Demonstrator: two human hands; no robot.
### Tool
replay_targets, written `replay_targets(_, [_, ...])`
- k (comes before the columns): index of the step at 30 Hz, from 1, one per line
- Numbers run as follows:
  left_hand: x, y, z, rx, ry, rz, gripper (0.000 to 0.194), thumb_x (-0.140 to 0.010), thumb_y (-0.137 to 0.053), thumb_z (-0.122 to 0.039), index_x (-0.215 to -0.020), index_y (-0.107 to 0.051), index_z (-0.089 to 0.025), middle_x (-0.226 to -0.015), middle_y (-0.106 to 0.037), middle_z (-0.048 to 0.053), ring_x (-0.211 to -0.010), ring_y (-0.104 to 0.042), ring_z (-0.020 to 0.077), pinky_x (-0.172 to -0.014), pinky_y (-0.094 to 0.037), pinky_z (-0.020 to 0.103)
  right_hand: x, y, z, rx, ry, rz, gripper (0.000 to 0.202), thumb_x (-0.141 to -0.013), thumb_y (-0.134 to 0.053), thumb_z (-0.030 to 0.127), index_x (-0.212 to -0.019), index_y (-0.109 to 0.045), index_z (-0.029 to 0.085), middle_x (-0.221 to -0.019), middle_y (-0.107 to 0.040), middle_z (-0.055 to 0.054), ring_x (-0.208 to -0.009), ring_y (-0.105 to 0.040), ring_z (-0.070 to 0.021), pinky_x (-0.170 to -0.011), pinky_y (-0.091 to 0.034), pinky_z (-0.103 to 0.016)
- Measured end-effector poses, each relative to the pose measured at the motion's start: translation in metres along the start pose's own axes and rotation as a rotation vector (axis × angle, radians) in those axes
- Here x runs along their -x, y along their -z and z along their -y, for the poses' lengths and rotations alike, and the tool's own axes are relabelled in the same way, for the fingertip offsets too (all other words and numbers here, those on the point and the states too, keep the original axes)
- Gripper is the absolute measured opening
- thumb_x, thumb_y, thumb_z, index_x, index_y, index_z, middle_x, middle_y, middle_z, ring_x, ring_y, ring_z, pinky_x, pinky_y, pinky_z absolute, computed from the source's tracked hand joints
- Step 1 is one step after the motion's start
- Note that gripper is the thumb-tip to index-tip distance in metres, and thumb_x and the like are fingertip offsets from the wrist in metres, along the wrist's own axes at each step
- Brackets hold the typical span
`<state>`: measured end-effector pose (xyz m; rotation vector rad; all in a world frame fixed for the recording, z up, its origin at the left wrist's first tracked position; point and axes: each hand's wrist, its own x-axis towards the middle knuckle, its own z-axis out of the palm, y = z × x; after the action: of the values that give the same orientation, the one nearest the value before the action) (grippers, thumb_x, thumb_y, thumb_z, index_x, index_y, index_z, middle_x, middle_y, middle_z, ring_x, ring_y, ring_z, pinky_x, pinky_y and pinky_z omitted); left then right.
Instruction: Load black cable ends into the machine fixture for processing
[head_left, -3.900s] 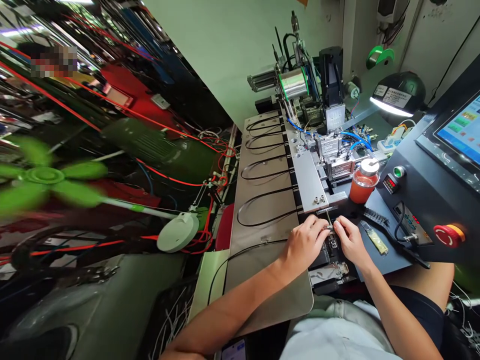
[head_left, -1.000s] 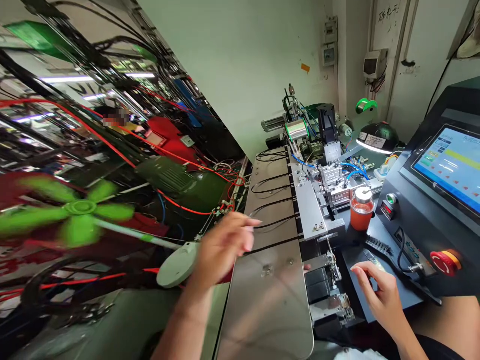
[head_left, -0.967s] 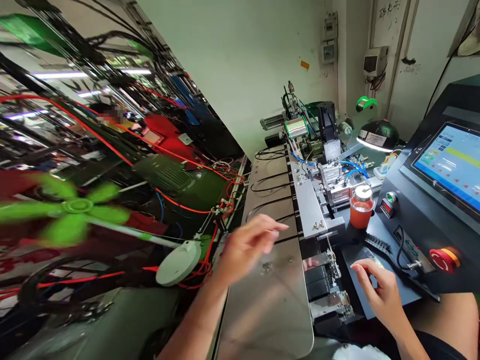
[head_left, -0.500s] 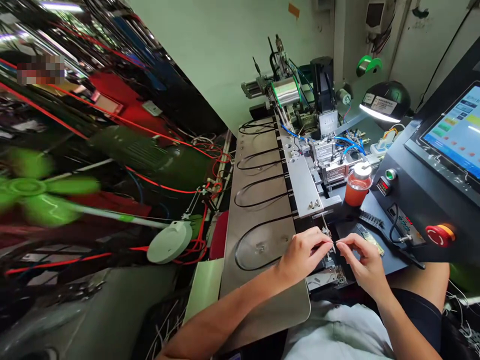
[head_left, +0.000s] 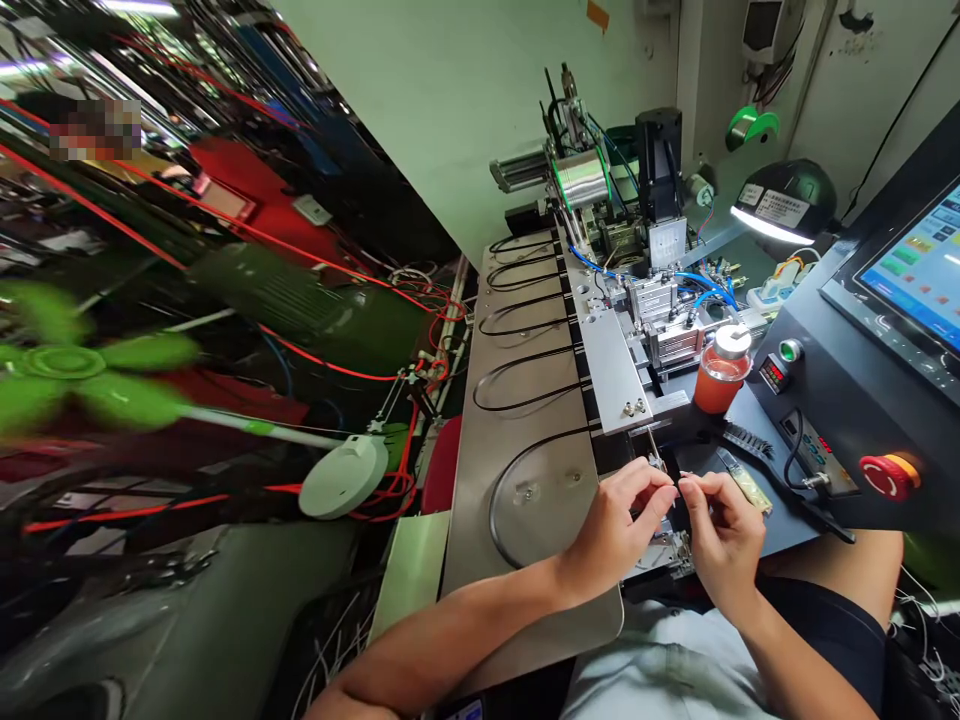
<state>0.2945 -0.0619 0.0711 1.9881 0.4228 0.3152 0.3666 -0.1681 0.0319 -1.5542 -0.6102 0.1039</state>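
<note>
My left hand (head_left: 624, 515) is closed in a pinch in front of the machine's metal rail. My right hand (head_left: 724, 530) pinches close beside it, the fingertips of both almost meeting. Whatever lies between the fingers is too small and covered to make out. The nearest black cable (head_left: 493, 505) curves over the metal plate (head_left: 469, 540) and passes out of sight behind my left forearm. Under my hands is a small metal fixture (head_left: 679, 555), partly hidden.
Several more looped black cables (head_left: 480, 395) lie along the plate. To the right are a jar of red-orange liquid (head_left: 718, 385), a black brush (head_left: 750, 440), a lamp (head_left: 787, 205), a red stop button (head_left: 889, 477) and a screen (head_left: 919, 270). A green fan (head_left: 64, 362) stands left.
My hands have come closer together, fingertips nearly touching. The nearest cable loop has shifted and now runs down behind my left forearm. The view has moved slightly.
</note>
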Motion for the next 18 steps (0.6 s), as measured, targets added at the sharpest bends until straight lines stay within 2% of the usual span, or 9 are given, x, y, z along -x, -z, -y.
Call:
replay_targets(3, [-0.003,0.002,0.001,0.026,0.037,0.028,0.025,-0.091,-0.048,-0.031,-0.075,-0.059,-0.015,-0.068,-0.05,-0.002,-0.054,-0.05,0.007,-0.053,-0.04,0.019,-0.001,-0.002,-0.003,-0.067,-0.087,0.0,0.023,-0.089,-0.056,0.032,-0.07,-0.057,0.019,-0.059,-0.056,0.001,-0.051,-0.047,-0.0109,-0.048,-0.039,-0.022])
replay_targets(8, [-0.014,0.018,0.004,-0.141,0.075,0.075,0.025,-0.091,-0.046,-0.027,-0.074,-0.061,-0.015,-0.069,-0.056,-0.001,-0.058,-0.05,0.0091,-0.056,-0.038,0.021,-0.014,0.01,-0.011,-0.091,-0.224,0.182,0.026,-0.088,-0.055,0.04,-0.077,-0.062,0.017,-0.058,-0.053,0.002,-0.05,-0.046,-0.0106,-0.045,-0.036,-0.022])
replay_targets(12, [-0.02,0.027,0.01,-0.285,0.114,0.141,0.028,-0.089,-0.043,-0.021,-0.067,-0.059,-0.016,-0.069,-0.06,-0.001,-0.064,-0.052,0.0114,-0.062,-0.038,0.022,-0.022,0.025,-0.02,-0.041,-0.279,0.126,0.027,-0.087,-0.056,0.042,-0.08,-0.062,0.017,-0.057,-0.048,0.004,-0.051,-0.043,-0.0103,-0.047,-0.035,-0.021])
replay_targets(18, [-0.023,0.024,0.013,-0.364,0.144,0.167,0.031,-0.09,-0.04,-0.021,-0.068,-0.061,-0.016,-0.071,-0.063,0.0,-0.067,-0.056,0.0126,-0.064,-0.037,0.022,-0.023,0.031,-0.028,-0.002,-0.292,0.105,0.027,-0.086,-0.056,0.042,-0.078,-0.062,0.017,-0.057,-0.048,0.004,-0.052,-0.042,-0.0107,-0.049,-0.034,-0.023])
